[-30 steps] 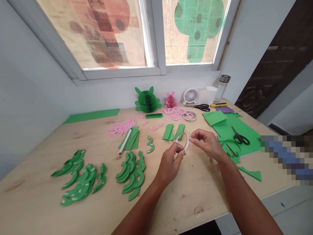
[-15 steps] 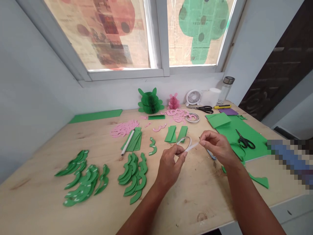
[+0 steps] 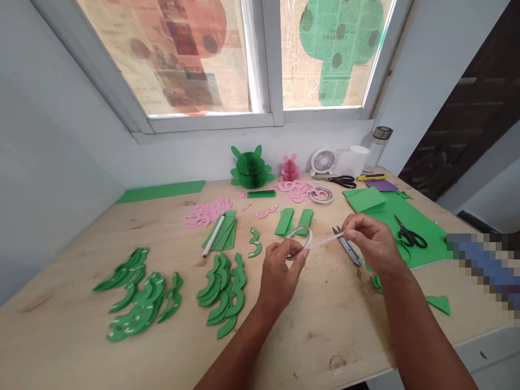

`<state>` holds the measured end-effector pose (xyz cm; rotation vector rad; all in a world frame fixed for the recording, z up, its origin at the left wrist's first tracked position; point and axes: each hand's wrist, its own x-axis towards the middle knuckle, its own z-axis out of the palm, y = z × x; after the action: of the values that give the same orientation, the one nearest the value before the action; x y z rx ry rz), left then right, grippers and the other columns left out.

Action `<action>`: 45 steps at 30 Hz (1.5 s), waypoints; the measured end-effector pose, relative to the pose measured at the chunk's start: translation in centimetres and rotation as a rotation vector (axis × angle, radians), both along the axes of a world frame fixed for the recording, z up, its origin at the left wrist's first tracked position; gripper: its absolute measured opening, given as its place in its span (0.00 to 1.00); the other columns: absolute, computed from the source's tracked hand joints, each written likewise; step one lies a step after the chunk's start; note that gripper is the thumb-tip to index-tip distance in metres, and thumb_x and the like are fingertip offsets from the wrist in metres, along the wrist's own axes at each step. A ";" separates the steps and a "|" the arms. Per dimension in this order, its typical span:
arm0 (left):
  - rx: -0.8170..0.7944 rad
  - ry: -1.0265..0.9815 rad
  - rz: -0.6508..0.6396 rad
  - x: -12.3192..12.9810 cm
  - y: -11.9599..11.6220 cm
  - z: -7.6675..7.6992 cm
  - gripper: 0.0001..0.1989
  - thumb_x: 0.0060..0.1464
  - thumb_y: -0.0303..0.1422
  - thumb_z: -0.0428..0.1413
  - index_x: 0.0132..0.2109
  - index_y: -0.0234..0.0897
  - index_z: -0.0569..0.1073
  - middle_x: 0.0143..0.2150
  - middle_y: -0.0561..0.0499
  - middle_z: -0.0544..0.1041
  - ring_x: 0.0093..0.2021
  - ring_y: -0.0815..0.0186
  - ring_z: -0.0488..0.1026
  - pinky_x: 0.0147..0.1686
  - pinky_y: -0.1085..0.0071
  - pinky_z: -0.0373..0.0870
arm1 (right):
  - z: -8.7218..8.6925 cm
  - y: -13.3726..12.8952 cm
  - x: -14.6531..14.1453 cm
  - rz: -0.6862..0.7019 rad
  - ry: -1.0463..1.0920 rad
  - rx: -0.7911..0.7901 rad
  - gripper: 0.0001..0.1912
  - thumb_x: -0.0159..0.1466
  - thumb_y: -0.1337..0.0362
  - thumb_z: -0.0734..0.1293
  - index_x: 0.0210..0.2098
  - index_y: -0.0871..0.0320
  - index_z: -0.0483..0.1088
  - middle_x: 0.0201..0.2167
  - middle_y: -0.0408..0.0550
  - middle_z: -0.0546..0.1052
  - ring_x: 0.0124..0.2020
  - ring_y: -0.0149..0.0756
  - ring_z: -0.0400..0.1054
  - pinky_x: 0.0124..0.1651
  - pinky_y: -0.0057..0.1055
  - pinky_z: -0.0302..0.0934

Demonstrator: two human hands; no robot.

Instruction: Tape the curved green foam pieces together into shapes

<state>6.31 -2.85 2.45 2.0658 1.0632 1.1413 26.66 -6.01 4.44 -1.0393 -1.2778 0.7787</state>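
Note:
My left hand (image 3: 284, 265) is closed around the lower edge of a thin roll of double-sided tape (image 3: 310, 236). From the roll a pale strip of tape (image 3: 325, 240) runs out taut to the right. Its free end is pinched between the thumb and fingers of my right hand (image 3: 371, 241). Below that strip, on the table, lie blue thread snips (image 3: 350, 250), close to my right hand. One wavy green paper piece (image 3: 255, 242) with white tape bits rests left of the roll. Behind the roll are two folded green strips (image 3: 285, 221).
Stacks of wavy green pieces (image 3: 221, 292) lie at left. Pink cutouts (image 3: 207, 212), a white pen (image 3: 213, 236) and another tape roll (image 3: 320, 195) sit farther back. Black scissors (image 3: 410, 234) rest on green sheets at right. A green paper figure (image 3: 252, 169), fan (image 3: 324, 161) and bottle (image 3: 377, 149) line the wall.
My right hand has moved right, drawing a longer strip of tape from the roll. My left hand has barely shifted. The blue snips show more fully now.

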 end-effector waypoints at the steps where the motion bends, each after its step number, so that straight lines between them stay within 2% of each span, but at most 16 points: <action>1: 0.002 0.000 0.011 0.0 0.0 -0.1 0.08 0.54 0.34 0.51 0.29 0.38 0.68 0.26 0.54 0.73 0.28 0.68 0.68 0.37 0.69 0.64 | 0.0 0.0 0.0 -0.001 0.009 -0.005 0.07 0.55 0.62 0.69 0.27 0.58 0.68 0.24 0.43 0.66 0.26 0.30 0.58 0.28 0.27 0.53; 4: 0.010 -0.006 0.060 0.0 0.0 -0.5 0.05 0.54 0.34 0.51 0.36 0.39 0.70 0.25 0.54 0.73 0.28 0.67 0.70 0.34 0.70 0.66 | 0.0 0.1 -0.3 -0.007 0.033 -0.026 0.08 0.55 0.61 0.70 0.26 0.58 0.67 0.23 0.42 0.66 0.26 0.29 0.58 0.29 0.27 0.53; 7: 0.075 -0.015 0.092 0.0 0.0 -0.8 0.10 0.54 0.33 0.51 0.43 0.39 0.71 0.26 0.53 0.75 0.30 0.66 0.71 0.34 0.70 0.67 | 0.0 0.4 -0.7 -0.055 0.070 -0.079 0.10 0.53 0.60 0.70 0.26 0.58 0.67 0.23 0.42 0.67 0.24 0.28 0.57 0.27 0.26 0.53; 10: 0.158 -0.017 0.077 -0.1 0.1 -0.8 0.09 0.54 0.31 0.51 0.41 0.39 0.73 0.31 0.51 0.77 0.32 0.67 0.72 0.37 0.69 0.67 | -0.1 0.7 -1.0 -0.116 0.103 -0.117 0.10 0.52 0.60 0.70 0.25 0.59 0.67 0.21 0.40 0.65 0.22 0.27 0.56 0.26 0.26 0.51; 13: 0.183 -0.017 0.060 -0.1 0.1 -0.7 0.07 0.55 0.31 0.51 0.38 0.39 0.74 0.31 0.51 0.78 0.32 0.67 0.72 0.38 0.69 0.67 | -0.2 1.0 -1.2 -0.171 0.115 -0.122 0.10 0.51 0.60 0.70 0.25 0.59 0.67 0.20 0.40 0.65 0.22 0.27 0.56 0.26 0.25 0.51; 22: 0.077 -0.011 0.041 -0.3 0.0 -0.4 0.08 0.55 0.32 0.51 0.37 0.39 0.74 0.30 0.51 0.77 0.29 0.68 0.72 0.30 0.74 0.67 | -0.5 1.4 -1.2 -0.255 0.086 -0.135 0.11 0.50 0.59 0.70 0.25 0.60 0.68 0.21 0.40 0.67 0.23 0.27 0.58 0.26 0.25 0.52; 26: 0.070 0.027 0.056 -0.4 0.0 0.0 0.07 0.55 0.31 0.51 0.37 0.38 0.74 0.27 0.54 0.76 0.25 0.71 0.71 0.27 0.77 0.65 | -1.0 1.5 -1.1 -0.318 -0.078 -0.120 0.11 0.53 0.58 0.68 0.26 0.60 0.70 0.20 0.41 0.68 0.22 0.28 0.58 0.25 0.26 0.52; 32: 0.133 0.083 0.090 -0.6 0.1 0.1 0.07 0.54 0.31 0.51 0.35 0.37 0.74 0.24 0.55 0.75 0.22 0.72 0.70 0.24 0.78 0.62 | -0.9 1.4 -1.3 -0.418 -0.541 0.058 0.09 0.59 0.63 0.62 0.29 0.59 0.72 0.26 0.46 0.73 0.25 0.31 0.62 0.30 0.27 0.57; 35: 0.166 0.117 0.118 -0.6 0.2 0.0 0.08 0.54 0.32 0.50 0.36 0.37 0.74 0.23 0.54 0.75 0.22 0.71 0.70 0.24 0.77 0.61 | -1.0 1.4 -1.4 -0.434 -0.630 0.055 0.10 0.60 0.63 0.61 0.30 0.59 0.72 0.28 0.48 0.75 0.26 0.31 0.63 0.31 0.27 0.57; 40: 0.209 0.158 0.149 -0.7 0.2 -0.2 0.09 0.54 0.32 0.50 0.36 0.37 0.74 0.21 0.53 0.74 0.22 0.69 0.69 0.24 0.76 0.60 | -1.6 1.7 -1.2 -0.494 -0.711 -0.083 0.11 0.61 0.61 0.60 0.35 0.58 0.72 0.30 0.48 0.76 0.27 0.33 0.65 0.32 0.28 0.57; 43: 0.210 0.164 0.182 -0.9 0.4 -0.2 0.09 0.54 0.32 0.50 0.36 0.37 0.75 0.20 0.53 0.73 0.21 0.69 0.69 0.23 0.76 0.58 | -1.8 1.8 -0.5 -0.616 -0.793 -0.234 0.13 0.60 0.60 0.60 0.41 0.58 0.70 0.28 0.46 0.76 0.28 0.34 0.67 0.32 0.29 0.56; 45: 0.197 0.165 0.202 -1.1 0.5 -0.2 0.09 0.54 0.31 0.50 0.36 0.37 0.75 0.20 0.54 0.72 0.21 0.69 0.68 0.23 0.76 0.57 | -1.8 1.8 0.2 -0.650 -0.899 -0.356 0.13 0.60 0.60 0.60 0.41 0.57 0.70 0.30 0.46 0.77 0.31 0.36 0.68 0.33 0.30 0.55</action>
<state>5.24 -2.31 2.22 2.2787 1.3097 1.2338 26.83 -4.24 2.66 -2.1001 -1.3983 -0.0116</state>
